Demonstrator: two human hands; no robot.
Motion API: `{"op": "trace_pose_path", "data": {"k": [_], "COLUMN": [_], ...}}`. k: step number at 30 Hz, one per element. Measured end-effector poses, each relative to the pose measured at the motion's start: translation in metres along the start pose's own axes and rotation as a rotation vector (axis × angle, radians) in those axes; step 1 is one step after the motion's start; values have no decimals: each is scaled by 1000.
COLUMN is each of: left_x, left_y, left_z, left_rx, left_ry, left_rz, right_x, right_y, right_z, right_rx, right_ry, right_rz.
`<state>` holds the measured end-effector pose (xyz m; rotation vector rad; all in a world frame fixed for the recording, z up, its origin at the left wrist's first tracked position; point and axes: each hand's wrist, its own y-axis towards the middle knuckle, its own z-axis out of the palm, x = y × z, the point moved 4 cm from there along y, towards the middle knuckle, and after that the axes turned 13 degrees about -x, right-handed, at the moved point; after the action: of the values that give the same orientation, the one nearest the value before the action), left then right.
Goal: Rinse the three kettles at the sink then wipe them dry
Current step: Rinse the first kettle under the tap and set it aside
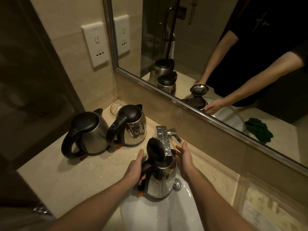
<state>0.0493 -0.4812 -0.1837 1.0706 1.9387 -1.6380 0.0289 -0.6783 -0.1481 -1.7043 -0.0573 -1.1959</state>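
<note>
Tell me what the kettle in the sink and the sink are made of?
The kettle body looks like polished steel: it mirrors the room. Its lid and handle look like matte black plastic. The sink looks like glossy white ceramic, smooth and shiny, though the picture alone can't settle that.

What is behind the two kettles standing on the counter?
Behind the right one of the two closed kettles sits a clear glass dish, partly hidden by it. Beyond is the corner wall; nothing else shows.
</note>
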Motion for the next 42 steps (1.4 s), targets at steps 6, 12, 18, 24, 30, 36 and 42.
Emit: {"op": "trace_pose_path", "data": {"k": [6,12,18,24,30,36,42], "left_x": [2,5,6,7,6,5,6], "left_y": [1,6,8,8,8,6,6], "left_z": [0,1,2,3,3,2,2], "left_rx": [-6,-15,-7,-17,-22,-13,-1], "left_ry": [2,14,15,22,22,6,2], "left_rz": [0,-8,-2,-1,9,4,7], "right_x": [-2,-3,-3,-4,-4,-1,1], "right_y": [2,5,6,6,6,3,0], "right_z": [0,0,0,-1,-1,0,2], "right_rx": [-4,-9,-11,-10,-8,-4,-3], "right_ry": [-2,13,6,-5,-3,-3,7], "right_rz": [5,4,4,0,-4,-1,0]}}
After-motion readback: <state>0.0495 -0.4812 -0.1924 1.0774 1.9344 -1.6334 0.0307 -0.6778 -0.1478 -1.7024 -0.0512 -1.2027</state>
